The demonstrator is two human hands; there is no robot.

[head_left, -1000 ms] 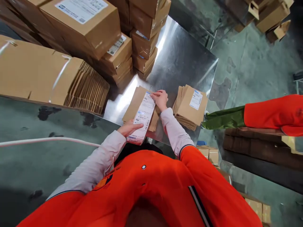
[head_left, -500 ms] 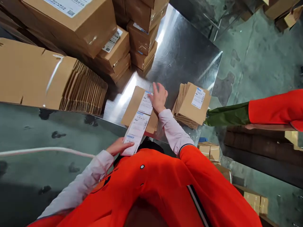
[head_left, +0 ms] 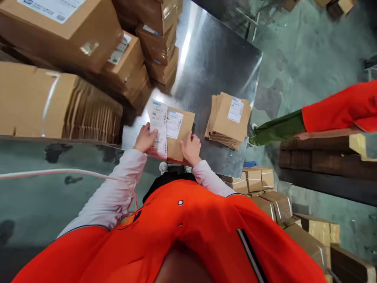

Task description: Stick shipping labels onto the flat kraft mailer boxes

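My left hand (head_left: 145, 138) is closed on a strip of white printed shipping labels (head_left: 158, 114), thumb on top. The strip lies over the left part of a flat folded cardboard box (head_left: 184, 124) at the table's near edge. A single shipping label (head_left: 174, 124) sits on that box, just right of the strip. At the box's lower right edge is my right hand (head_left: 192, 148), thumb on top and fingers curled at the side. To the right of it lies a stack of flat cardboard boxes (head_left: 225, 120), its top one bearing a label.
Taped, labelled cartons (head_left: 97, 43) are piled on the left of the metal table (head_left: 224, 59). A strapped bundle of flat cardboard (head_left: 32, 100) lies at the far left. Another person's sleeve (head_left: 332, 108) shows at right. Bundled boxes (head_left: 265, 196) stand below right.
My left hand has moved up, bringing the label strip onto the box's left side. My right hand has come down from the label to the box's lower right edge. The view has shifted.
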